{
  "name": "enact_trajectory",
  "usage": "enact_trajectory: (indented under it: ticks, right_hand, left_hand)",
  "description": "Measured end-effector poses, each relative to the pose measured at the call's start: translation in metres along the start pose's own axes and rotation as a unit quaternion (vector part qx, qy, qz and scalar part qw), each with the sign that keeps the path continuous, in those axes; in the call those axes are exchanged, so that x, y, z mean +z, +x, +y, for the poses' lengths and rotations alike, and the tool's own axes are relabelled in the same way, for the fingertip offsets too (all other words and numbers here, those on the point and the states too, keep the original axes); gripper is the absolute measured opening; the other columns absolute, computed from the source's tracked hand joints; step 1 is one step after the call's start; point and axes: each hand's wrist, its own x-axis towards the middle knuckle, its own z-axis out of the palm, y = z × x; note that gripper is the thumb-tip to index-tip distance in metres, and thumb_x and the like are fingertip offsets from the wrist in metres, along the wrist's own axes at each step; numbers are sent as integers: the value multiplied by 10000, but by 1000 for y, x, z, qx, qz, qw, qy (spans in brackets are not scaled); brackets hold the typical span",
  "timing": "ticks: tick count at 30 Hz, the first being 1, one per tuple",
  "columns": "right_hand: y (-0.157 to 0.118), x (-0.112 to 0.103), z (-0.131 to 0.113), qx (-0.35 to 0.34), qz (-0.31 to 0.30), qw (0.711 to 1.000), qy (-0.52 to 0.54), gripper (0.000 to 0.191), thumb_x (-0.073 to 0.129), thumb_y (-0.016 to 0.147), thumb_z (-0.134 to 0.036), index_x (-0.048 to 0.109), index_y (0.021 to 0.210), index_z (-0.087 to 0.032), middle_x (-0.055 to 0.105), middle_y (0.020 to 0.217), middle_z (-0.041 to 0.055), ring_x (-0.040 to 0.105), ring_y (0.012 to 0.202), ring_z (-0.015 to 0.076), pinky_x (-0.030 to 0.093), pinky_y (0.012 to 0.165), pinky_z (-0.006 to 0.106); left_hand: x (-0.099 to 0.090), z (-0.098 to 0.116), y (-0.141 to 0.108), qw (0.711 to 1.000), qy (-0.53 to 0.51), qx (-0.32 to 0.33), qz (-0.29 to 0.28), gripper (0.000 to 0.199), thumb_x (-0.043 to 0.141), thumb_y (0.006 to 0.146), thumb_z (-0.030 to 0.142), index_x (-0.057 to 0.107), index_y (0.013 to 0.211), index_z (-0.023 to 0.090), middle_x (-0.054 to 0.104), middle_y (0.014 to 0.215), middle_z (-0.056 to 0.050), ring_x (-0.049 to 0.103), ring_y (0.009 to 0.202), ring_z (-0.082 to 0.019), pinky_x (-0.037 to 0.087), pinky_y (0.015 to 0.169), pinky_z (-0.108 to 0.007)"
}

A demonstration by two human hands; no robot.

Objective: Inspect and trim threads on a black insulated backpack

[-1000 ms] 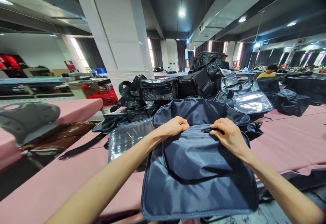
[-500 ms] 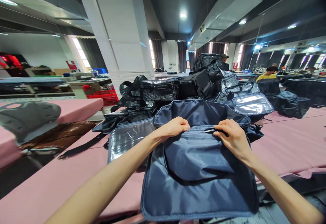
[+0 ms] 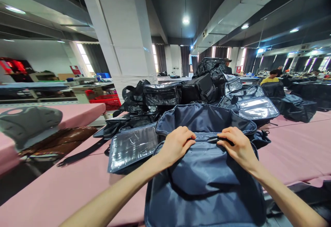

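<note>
A dark blue bag point(image 3: 207, 182) lies opened out in front of me, its lining side showing and its raised opening behind the seam. Along the upper seam point(image 3: 203, 136), my left hand point(image 3: 178, 142) is closed, with thumb and fingertips pinching the fabric edge. My right hand point(image 3: 236, 142) is closed around dark thread snips point(image 3: 214, 139), whose pointed blades lie along the same seam and point toward my left hand. Most of the snips' handle is hidden by my fingers.
Behind the bag is a heap of black bags point(image 3: 199, 89). A bag with a clear-film panel point(image 3: 133, 146) lies at left, beside a black strap point(image 3: 82, 153). Pink cloth covers the table point(image 3: 292, 144). A grey chair point(image 3: 33, 123) stands left; a person in yellow point(image 3: 270, 79) is far off.
My left hand has shifted slightly right and turned at the seam, closer to the snips. The bag and the view have dropped a little. My right hand keeps hold of the snips.
</note>
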Motion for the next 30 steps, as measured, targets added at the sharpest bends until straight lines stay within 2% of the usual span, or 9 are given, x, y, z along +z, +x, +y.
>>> enact_trajectory:
  ticks: [5, 10, 15, 18, 21, 24, 26, 28, 30]
  right_hand:
    - [1, 3, -5, -11, 4, 1000, -13, 68, 566, 846, -221, 627, 854, -193, 609, 851, 51, 514, 769, 182, 398, 702, 334]
    - [4, -6, 4, 165, 63, 974, 141, 149, 607, 799, -323, 639, 872, -197, 617, 858, 35, 557, 790, 176, 437, 699, 298]
    - [1, -15, 15, 288, 92, 934, 188, 302, 645, 721, -426, 655, 919, -198, 650, 918, 47, 586, 824, 200, 452, 750, 330]
    - [-20, -33, 31, 333, 145, 909, 206, 396, 671, 678, -460, 639, 983, -210, 646, 990, 61, 593, 893, 220, 469, 797, 349]
    - [-61, -53, 52, 386, 168, 892, 164, 468, 714, 584, -455, 645, 985, -224, 655, 923, 56, 601, 839, 228, 504, 701, 327]
    - [-104, -58, 61, 448, 111, 876, 138, 313, 725, 537, -444, 683, 753, -222, 632, 665, 46, 593, 638, 227, 500, 543, 329]
    - [-118, -56, 57, 459, 73, 870, 166, 276, 721, 545, -471, 669, 653, -222, 599, 573, 45, 574, 552, 226, 477, 472, 333]
    - [-114, -57, 50, 444, 68, 869, 209, 316, 676, 609, -536, 664, 640, -221, 590, 559, 53, 566, 512, 224, 453, 432, 332]
    - [-95, -66, 47, 415, 83, 875, 235, 378, 615, 663, -604, 669, 654, -230, 590, 561, 59, 557, 492, 217, 434, 414, 327]
  left_hand:
    - [0, 0, -6, 1000, 16, 5, 18, 65, 557, 857, 181, 619, 850, 163, 587, 849, -29, 512, 820, -164, 403, 741, -269]
    - [4, 6, 1, 1000, 28, 2, 3, 99, 592, 845, 243, 624, 918, 185, 596, 881, -27, 517, 851, -173, 413, 755, -281]
    - [20, 31, 38, 1000, 13, -14, -23, 99, 565, 843, 241, 638, 835, 174, 615, 853, -37, 532, 835, -183, 414, 744, -279]
    - [-4, 15, 44, 985, -127, -112, 26, 209, 451, 863, 220, 628, 781, 146, 627, 761, -26, 556, 735, -161, 427, 679, -241]
    - [-43, -35, 5, 977, -107, -146, 116, 315, 362, 880, 301, 634, 863, 140, 655, 839, -55, 579, 781, -180, 449, 728, -260]
    - [-60, -84, -59, 972, 164, -75, 152, 326, 432, 848, 326, 637, 1040, 161, 622, 1104, -126, 536, 1042, -289, 402, 902, -405]
    - [-53, -96, -90, 958, 263, 28, 113, 351, 432, 847, 219, 594, 1159, 216, 543, 1258, -112, 420, 1220, -306, 303, 1004, -478]
    - [-40, -90, -100, 953, 261, 149, 46, 388, 454, 859, 186, 557, 1207, 325, 543, 1273, -33, 366, 1278, -261, 152, 1086, -499]
    - [-32, -74, -90, 963, 184, 198, -12, 374, 461, 871, 224, 554, 1204, 366, 572, 1237, 4, 393, 1265, -231, 104, 1110, -486]
